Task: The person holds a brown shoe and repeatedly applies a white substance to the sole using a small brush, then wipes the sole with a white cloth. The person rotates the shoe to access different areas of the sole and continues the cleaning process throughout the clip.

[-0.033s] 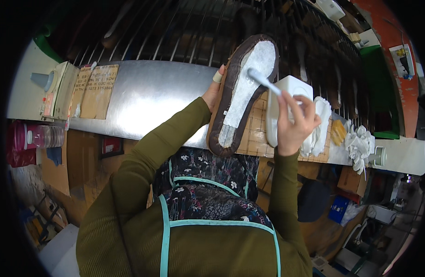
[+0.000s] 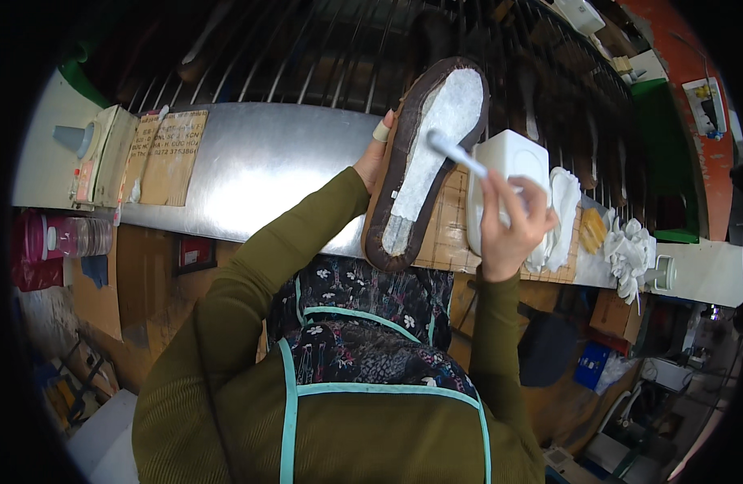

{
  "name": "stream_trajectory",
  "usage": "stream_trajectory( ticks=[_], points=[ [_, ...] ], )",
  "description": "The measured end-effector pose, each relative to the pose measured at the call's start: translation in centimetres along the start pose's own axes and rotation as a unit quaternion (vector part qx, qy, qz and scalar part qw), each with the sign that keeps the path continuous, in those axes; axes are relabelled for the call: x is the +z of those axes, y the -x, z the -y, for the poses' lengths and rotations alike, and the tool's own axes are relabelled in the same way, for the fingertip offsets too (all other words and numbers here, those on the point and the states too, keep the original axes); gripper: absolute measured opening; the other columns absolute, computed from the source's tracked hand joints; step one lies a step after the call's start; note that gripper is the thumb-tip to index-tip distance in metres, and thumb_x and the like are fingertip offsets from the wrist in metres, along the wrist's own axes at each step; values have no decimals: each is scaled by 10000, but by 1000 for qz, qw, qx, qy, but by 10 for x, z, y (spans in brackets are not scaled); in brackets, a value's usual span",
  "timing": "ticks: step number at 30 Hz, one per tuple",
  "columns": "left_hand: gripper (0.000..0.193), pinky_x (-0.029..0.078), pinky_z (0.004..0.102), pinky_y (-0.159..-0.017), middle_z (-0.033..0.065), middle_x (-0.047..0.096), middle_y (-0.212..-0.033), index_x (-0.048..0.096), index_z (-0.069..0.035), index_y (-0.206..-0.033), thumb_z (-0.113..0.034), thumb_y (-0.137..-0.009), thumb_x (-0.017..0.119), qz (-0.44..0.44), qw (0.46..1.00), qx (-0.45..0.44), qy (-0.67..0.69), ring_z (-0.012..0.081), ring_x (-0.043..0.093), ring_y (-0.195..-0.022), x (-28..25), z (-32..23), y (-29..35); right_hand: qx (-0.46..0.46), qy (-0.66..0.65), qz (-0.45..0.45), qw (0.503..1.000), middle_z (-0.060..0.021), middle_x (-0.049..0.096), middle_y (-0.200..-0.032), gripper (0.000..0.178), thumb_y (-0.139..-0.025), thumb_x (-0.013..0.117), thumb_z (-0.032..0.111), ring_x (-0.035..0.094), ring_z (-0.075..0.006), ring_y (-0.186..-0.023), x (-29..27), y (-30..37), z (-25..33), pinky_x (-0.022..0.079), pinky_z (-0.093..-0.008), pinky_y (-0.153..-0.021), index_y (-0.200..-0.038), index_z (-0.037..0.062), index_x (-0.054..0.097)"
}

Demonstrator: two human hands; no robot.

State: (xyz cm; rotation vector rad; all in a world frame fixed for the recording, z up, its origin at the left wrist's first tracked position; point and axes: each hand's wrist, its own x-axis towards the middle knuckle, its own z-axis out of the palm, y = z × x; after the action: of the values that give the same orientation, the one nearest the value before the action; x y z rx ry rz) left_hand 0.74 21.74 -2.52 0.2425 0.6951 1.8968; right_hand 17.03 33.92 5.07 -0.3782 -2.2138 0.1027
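Observation:
A brown shoe upper stretched over a form [image 2: 428,165] is held sole side toward me, tilted, over the bench's front edge. White lining covers its middle inside a dark brown rim. My left hand [image 2: 374,157] grips its left edge, with a beige wrap on one finger; the other fingers are hidden behind it. In my right hand [image 2: 510,230] is a slim, pale-handled brush [image 2: 462,156], pinched between the fingers. Its head lies against or just over the white lining near the narrow part. Behind that hand stands a white plastic container [image 2: 512,153].
A metal bench [image 2: 266,161] runs across, with brown cardboard [image 2: 174,157] at left. White cloth [image 2: 561,218], a yellow piece [image 2: 592,231] and crumpled white gloves [image 2: 629,254] lie at right. Behind, a rack of metal bars [image 2: 307,64] carries several dark shapes.
The brush head has shifted slightly down and left along the white lining. My right hand has dropped slightly; my left hand and the shoe have hardly moved.

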Motion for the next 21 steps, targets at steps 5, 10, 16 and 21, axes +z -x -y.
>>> stream_trajectory(
  ticks=[5,10,16,21],
  points=[
    [955,401,379,-1059,142,458,-1403,360,-104,-1439,-802,-790,406,-11,1000,14,-22,251,489,-1251,-3,1,-4,-27,-28,38,999,5,606,-878,265,-699,817,208,508,-121,-717,-35,62,24,253,-305,-753,-956,190,756],
    [981,439,377,-1027,146,480,-1379,369,-97,-1433,-822,-773,401,-8,999,23,-30,253,532,-1204,-3,-5,-10,22,-129,15,991,-9,604,-908,248,-719,805,194,513,-129,-719,-25,47,16,266,-307,-749,-962,175,757],
    [1033,456,395,-1022,173,456,-1387,343,-103,-1443,-852,-734,409,-29,998,19,-49,273,499,-1244,-4,-4,-12,33,1,1,999,-15,612,-936,217,-735,791,195,526,-128,-750,-6,11,5,269,-325,-744,-949,184,757],
    [1065,459,369,-1024,169,453,-1378,312,-108,-1453,-873,-716,384,-41,995,23,-90,280,498,-1243,-3,-2,-11,-13,-47,49,998,-10,612,-961,222,-732,794,209,511,-101,-763,-36,58,23,250,-318,-751,-950,185,755]
  ],
)
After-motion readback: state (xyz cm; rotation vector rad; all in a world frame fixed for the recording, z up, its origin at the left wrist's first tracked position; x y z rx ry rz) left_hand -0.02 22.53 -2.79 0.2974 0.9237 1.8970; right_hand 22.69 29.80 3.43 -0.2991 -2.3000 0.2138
